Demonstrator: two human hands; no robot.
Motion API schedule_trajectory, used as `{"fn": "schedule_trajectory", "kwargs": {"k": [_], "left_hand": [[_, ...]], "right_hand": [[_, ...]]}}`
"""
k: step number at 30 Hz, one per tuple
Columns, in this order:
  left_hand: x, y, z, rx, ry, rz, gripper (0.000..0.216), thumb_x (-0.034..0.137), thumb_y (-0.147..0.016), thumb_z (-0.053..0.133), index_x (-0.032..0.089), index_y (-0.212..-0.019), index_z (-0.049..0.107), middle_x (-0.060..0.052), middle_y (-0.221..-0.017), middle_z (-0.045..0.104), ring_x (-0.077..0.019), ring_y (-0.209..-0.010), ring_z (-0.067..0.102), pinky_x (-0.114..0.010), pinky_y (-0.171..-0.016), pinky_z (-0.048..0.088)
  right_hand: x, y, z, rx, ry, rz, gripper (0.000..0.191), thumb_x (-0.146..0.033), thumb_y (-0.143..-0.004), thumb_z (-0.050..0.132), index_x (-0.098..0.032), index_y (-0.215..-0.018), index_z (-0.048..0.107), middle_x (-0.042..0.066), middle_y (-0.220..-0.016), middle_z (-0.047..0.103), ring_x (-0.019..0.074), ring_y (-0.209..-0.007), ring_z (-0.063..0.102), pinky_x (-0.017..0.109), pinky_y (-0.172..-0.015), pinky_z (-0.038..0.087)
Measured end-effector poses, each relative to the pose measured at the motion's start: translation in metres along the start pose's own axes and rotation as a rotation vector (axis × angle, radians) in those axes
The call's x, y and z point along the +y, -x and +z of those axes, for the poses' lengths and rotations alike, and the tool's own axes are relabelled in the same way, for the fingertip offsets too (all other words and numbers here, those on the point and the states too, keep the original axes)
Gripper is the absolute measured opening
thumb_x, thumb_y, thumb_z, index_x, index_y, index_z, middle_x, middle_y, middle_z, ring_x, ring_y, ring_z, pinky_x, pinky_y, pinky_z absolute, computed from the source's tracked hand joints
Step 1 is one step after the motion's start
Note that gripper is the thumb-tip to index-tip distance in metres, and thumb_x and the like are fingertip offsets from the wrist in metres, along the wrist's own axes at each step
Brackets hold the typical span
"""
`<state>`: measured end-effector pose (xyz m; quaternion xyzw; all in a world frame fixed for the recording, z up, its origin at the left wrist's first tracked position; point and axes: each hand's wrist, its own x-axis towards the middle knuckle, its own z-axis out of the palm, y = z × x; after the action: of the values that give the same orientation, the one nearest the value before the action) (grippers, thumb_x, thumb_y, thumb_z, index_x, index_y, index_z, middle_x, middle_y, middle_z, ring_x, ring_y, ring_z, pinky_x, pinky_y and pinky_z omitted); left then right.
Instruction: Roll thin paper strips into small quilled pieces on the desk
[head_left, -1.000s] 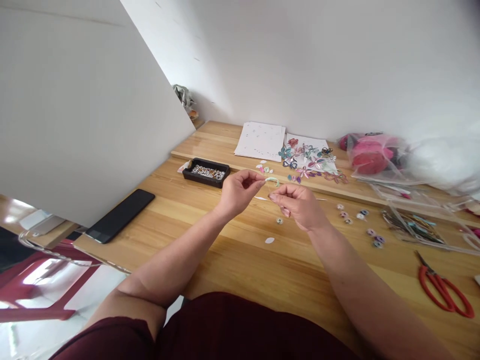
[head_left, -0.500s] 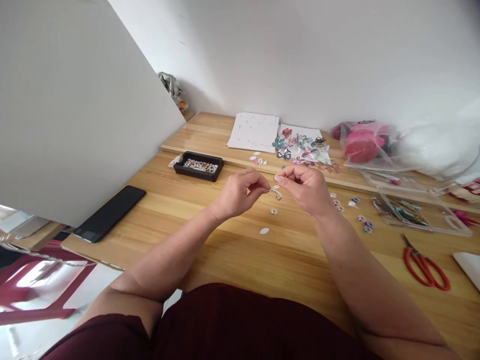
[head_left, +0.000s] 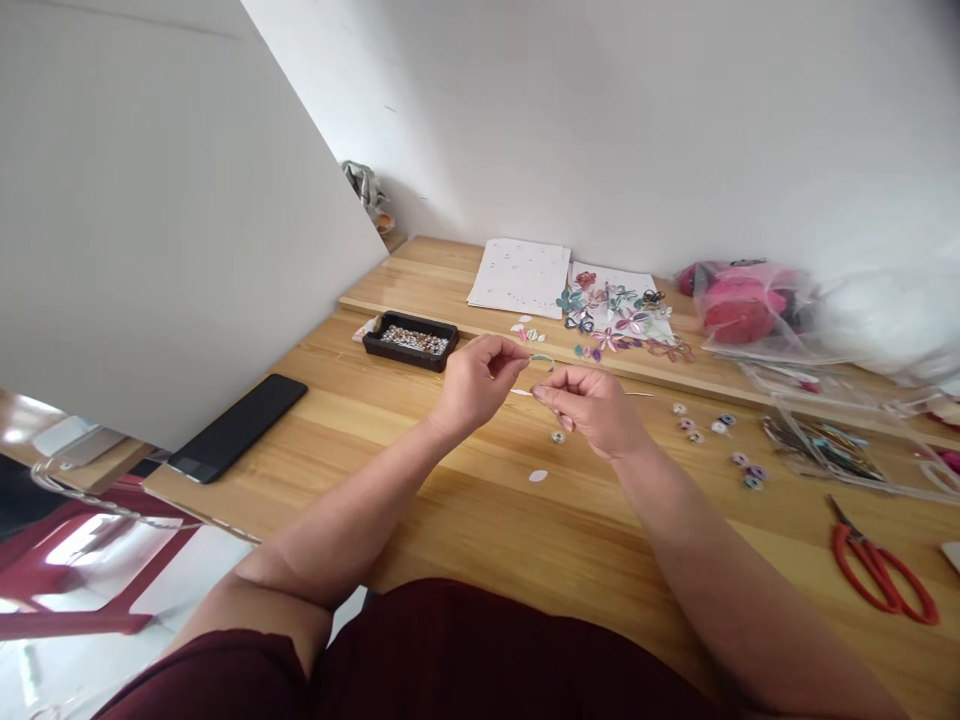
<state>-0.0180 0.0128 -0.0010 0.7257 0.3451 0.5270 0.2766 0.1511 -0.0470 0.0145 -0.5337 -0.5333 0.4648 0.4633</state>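
Over the middle of the table, my left hand (head_left: 478, 388) pinches one end of a thin, pale green loop (head_left: 543, 359). My right hand (head_left: 594, 408) is just to the right and slightly lower, its thumb and forefinger pressed together; whatever is between them is too fine to make out. A thin white strip (head_left: 640, 394) sticks out on the far side of that hand. One white leaf-shaped piece (head_left: 520, 392) shows by the right fingertips. Below the hands lie a small thread bobbin (head_left: 559, 437) and another white leaf-shaped piece (head_left: 538, 476).
Red-handled scissors (head_left: 879, 570) lie at right, near several bobbins (head_left: 686, 424) and a clear plastic box (head_left: 892, 485). Colourful thread flowers (head_left: 630, 320) and white paper (head_left: 519, 277) are on the raised back ledge. A black bead tray (head_left: 411, 340) and a phone (head_left: 238, 428) sit at left.
My right hand has moved lower and closer to my left. The green loop now stands above the right fingertips instead of hanging below. The view has shifted slightly.
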Motion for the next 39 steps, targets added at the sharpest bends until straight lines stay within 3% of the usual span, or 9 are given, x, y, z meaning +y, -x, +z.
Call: {"fn": "schedule_trajectory", "kwargs": {"k": [7,12,18,22,28,39], "left_hand": [[0.005,0.003,-0.002,-0.189,-0.132,0.252,0.013,0.012,-0.090,0.060,0.017,-0.082,0.068,-0.005,-0.082,0.069,-0.0143,-0.075,0.060,-0.027,-0.073,0.049],[0.016,0.007,-0.001,-0.278,0.006,0.272,0.010,0.014,-0.091,0.062,0.017,-0.083,0.068,-0.004,-0.081,0.069,-0.0134,-0.073,0.060,-0.026,-0.071,0.049],[0.015,0.005,0.001,-0.156,0.152,0.130,0.007,0.019,-0.087,0.070,0.016,-0.081,0.068,-0.003,-0.077,0.069,-0.0119,-0.068,0.058,-0.024,-0.065,0.047],[0.010,0.005,0.003,-0.048,0.138,0.055,0.004,0.019,-0.087,0.070,0.016,-0.084,0.069,-0.004,-0.080,0.070,-0.0115,-0.069,0.059,-0.024,-0.065,0.048],[0.003,0.002,0.000,0.033,-0.081,0.135,0.005,0.013,-0.087,0.067,0.017,-0.084,0.068,-0.003,-0.082,0.070,-0.0117,-0.071,0.059,-0.024,-0.068,0.048],[-0.001,0.001,-0.001,0.064,-0.189,0.194,0.007,0.011,-0.086,0.067,0.016,-0.081,0.068,-0.002,-0.078,0.069,-0.0113,-0.068,0.058,-0.023,-0.066,0.048]], "right_hand": [[-0.019,0.010,-0.008,0.111,0.243,-0.221,0.019,-0.034,-0.079,0.071,-0.016,-0.073,0.069,-0.003,-0.056,0.050,0.0077,-0.051,0.035,0.025,-0.048,0.025],[-0.017,0.003,-0.020,0.121,0.168,-0.179,0.021,-0.036,-0.076,0.074,-0.016,-0.073,0.069,-0.005,-0.051,0.044,0.0072,-0.049,0.031,0.025,-0.047,0.023],[-0.003,-0.009,-0.017,0.055,-0.220,0.067,0.035,-0.039,-0.056,0.088,-0.017,-0.071,0.065,-0.006,-0.053,0.049,0.0044,-0.042,0.033,0.022,-0.042,0.020],[0.002,-0.008,-0.006,-0.027,-0.315,0.165,0.039,-0.037,-0.056,0.090,-0.019,-0.066,0.057,-0.009,-0.048,0.043,0.0041,-0.039,0.034,0.020,-0.039,0.022],[0.001,0.000,0.004,-0.013,-0.191,0.137,0.033,-0.041,-0.062,0.086,-0.016,-0.069,0.065,-0.005,-0.051,0.051,0.0058,-0.039,0.040,0.022,-0.037,0.032],[-0.001,0.004,0.009,0.032,-0.081,0.034,0.026,-0.039,-0.072,0.079,-0.017,-0.072,0.066,-0.005,-0.054,0.051,0.0060,-0.041,0.038,0.023,-0.040,0.029]]}}
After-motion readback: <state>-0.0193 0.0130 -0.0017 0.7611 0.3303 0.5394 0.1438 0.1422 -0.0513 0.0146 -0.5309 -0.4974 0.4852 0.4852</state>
